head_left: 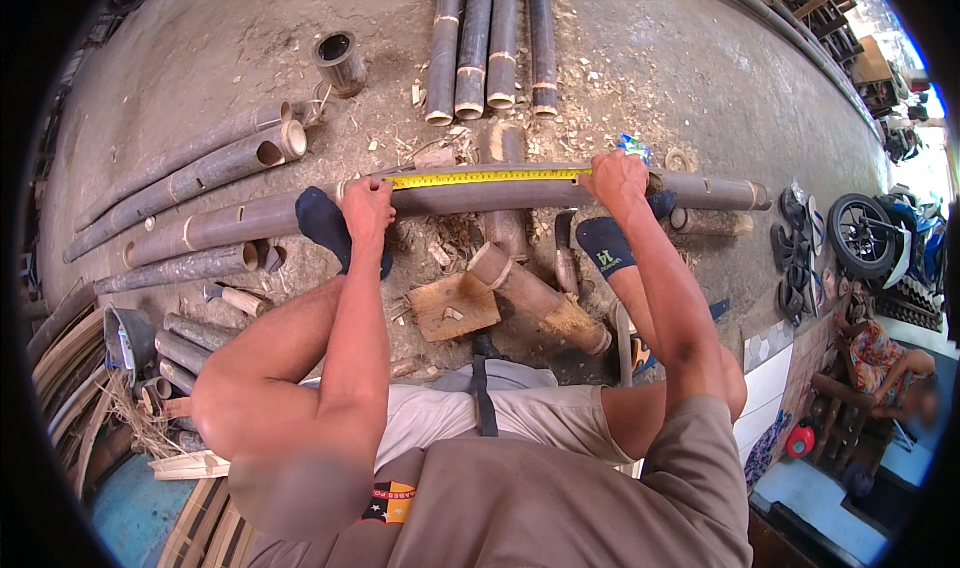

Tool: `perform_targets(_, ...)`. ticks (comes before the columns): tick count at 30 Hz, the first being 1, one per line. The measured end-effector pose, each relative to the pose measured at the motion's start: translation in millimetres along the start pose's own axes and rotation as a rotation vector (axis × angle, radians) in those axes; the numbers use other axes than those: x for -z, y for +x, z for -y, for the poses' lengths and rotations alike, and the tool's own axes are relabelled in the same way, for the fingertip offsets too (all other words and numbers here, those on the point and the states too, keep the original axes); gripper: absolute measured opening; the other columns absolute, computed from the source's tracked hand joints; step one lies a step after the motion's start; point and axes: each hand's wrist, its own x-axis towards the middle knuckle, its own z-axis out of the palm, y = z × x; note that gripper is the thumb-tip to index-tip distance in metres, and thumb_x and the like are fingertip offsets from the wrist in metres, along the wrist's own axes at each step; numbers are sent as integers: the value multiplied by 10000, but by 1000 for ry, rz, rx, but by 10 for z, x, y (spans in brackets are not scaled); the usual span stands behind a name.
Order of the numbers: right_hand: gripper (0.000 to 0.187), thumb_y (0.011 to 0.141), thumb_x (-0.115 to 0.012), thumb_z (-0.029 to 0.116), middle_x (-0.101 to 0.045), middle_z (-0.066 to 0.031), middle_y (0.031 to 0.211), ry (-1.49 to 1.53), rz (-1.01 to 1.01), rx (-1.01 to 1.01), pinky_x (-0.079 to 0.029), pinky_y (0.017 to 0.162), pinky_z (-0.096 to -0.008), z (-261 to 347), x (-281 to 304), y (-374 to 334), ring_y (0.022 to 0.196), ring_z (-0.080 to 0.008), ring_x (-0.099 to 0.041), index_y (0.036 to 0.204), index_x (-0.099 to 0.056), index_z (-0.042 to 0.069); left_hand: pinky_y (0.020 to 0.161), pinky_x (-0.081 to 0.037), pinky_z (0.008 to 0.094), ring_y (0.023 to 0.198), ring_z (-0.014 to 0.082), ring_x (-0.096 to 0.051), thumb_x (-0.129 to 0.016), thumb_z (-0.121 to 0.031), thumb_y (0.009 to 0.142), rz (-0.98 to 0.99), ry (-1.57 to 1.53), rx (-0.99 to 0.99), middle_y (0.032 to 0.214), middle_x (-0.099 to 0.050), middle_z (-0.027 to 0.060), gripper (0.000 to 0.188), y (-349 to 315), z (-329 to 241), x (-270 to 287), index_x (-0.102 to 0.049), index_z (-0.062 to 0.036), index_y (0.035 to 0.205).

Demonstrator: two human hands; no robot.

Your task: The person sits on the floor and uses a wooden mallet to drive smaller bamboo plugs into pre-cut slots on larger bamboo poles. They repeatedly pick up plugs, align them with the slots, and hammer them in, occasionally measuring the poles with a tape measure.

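A long dark bamboo pole [450, 200] lies crosswise in front of me, with small slots cut in it and my feet, in dark socks, against it. Along its top runs a yellow tape measure [488, 177], drawn out straight. My left hand [368, 208] pinches the tape's left end down on the pole. Toward the right, my right hand [618, 180] closes round the tape's other end; its case is hidden in the fingers. Under the pole stand short bamboo supports [508, 230]. Between my legs are a bamboo offcut [540, 298], a wooden block [453, 306] and a blade [565, 253].
Several bamboo poles [472, 68] lie at the far middle, others [200, 178] at the left. A bamboo cup [340, 65] stands beyond. Wood chips litter the floor. At the right are sandals [795, 253], a motorcycle wheel [862, 236] and a seated person [888, 363].
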Motion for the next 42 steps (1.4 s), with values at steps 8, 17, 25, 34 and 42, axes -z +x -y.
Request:
perform_targets(8,408,927,-674,447,-801,-137,1104,-96,63,42,-644,688,-568,123,218,65,979,-334,-789,1121,-817,118,516,-565,331,568,178,-720,-698,-198,952,-73,-35,-22,706,-729,125,229,-2,113,-75,-732,26,984)
perform_targets(17,422,908,-701,471,-815,-116,1015,-121,34,42,-642,631,-564,103,59,222,897,-324,-800,1102,-822,116,647,-582,386,678,242,-740,-706,-199,934,-113,111,-154,799,-741,149,295,22,203,-113,-725,-18,1166)
perform_targets(25,388,936,-665,415,-800,-118,1122,-129,110,-2,-646,696,-587,135,136,164,1009,-326,-787,1166,-809,138,909,-535,445,1085,339,-660,-782,-296,858,-290,398,-495,1171,-676,173,384,-152,54,-284,-767,-131,1205)
perform_targets(34,318,983,-618,279,-795,-127,1187,-133,145,6,-647,714,-593,204,359,12,1034,-335,-786,1197,-807,140,1272,-84,699,1318,248,-565,-778,-362,878,-89,378,-754,1255,-678,49,383,-246,-247,-678,-760,-128,1181)
perform_targets(42,308,979,-608,267,-805,-121,1150,-138,100,7,-647,702,-593,187,255,68,1010,-333,-791,1179,-813,155,1256,-56,733,1248,261,-634,-782,-390,872,69,369,-719,1229,-725,70,413,-171,-144,-910,-752,-103,1168)
